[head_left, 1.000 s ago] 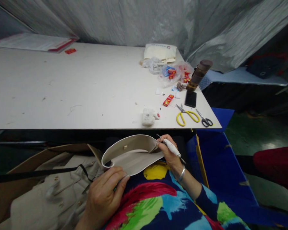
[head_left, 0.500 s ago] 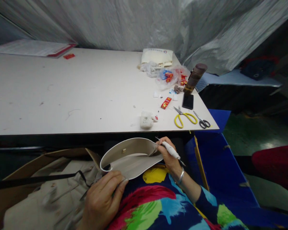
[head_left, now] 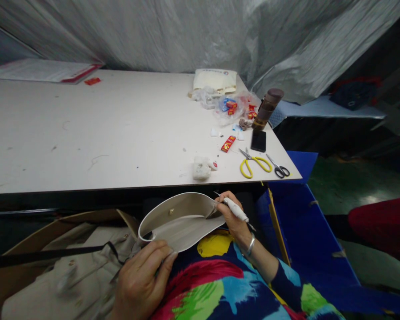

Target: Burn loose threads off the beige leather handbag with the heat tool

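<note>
Beige bag flap (head_left: 182, 220) held over lap, below table (head_left: 86, 133) edge. Left hand (head_left: 143, 278) pinches its near edge; right hand (head_left: 231, 218) grips white pen-like tool (head_left: 235, 209), tip at the flap's far end. Tip contact hidden. Strap (head_left: 53, 253) leftward, partly cut off.

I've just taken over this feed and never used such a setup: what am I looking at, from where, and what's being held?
No machine here: a head-worn camera looks down at a person's two bare hands. The left hand grips the near edge of a curved beige bag piece over the lap. The right hand holds a white pen-like tool at the piece's right end. On the white table lie yellow scissors, smaller black scissors, a phone and a brown bottle.
</note>
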`<state>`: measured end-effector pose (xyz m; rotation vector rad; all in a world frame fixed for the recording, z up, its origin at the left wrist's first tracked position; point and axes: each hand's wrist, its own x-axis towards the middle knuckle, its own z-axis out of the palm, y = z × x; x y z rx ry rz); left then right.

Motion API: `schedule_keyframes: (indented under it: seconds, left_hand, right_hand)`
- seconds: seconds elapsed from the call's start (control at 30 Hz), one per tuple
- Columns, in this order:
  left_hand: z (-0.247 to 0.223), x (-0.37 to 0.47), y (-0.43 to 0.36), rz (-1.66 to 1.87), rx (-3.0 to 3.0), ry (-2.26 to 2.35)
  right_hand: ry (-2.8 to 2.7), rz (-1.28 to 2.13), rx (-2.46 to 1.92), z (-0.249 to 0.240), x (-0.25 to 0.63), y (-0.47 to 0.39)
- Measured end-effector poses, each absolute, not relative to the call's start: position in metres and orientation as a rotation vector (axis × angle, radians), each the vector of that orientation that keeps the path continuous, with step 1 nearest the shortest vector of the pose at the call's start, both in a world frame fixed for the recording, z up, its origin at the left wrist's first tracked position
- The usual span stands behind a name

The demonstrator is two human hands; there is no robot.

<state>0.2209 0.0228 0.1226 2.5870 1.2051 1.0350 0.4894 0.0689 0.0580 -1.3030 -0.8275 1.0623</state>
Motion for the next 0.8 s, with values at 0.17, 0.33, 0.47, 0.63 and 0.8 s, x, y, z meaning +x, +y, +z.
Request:
schedule_keyframes:
  seconds: [0.17, 0.33, 0.47, 0.63, 0.8]
  left_hand:
    - [0.125, 0.223, 0.023, 1.065, 2.568, 1.202]
    - [0.126, 0.225, 0.024, 1.077, 2.558, 1.175]
    - [0.126, 0.226, 0.024, 1.066, 2.562, 1.172]
    - [0.124, 0.225, 0.024, 1.066, 2.566, 1.165]
    - [0.126, 0.226, 0.024, 1.076, 2.563, 1.161]
  right_hand:
    - [-0.842, 1.067, -1.288, 0.056, 0.489, 0.069]
    - [-0.833, 1.112, -1.279, 0.052, 0.49, 0.069]
    - [-0.86, 1.127, -1.266, 0.049, 0.492, 0.067]
    - [-0.873, 1.119, -1.279, 0.048, 0.493, 0.067]
    - [-0.898, 1.083, -1.296, 0.046, 0.493, 0.068]
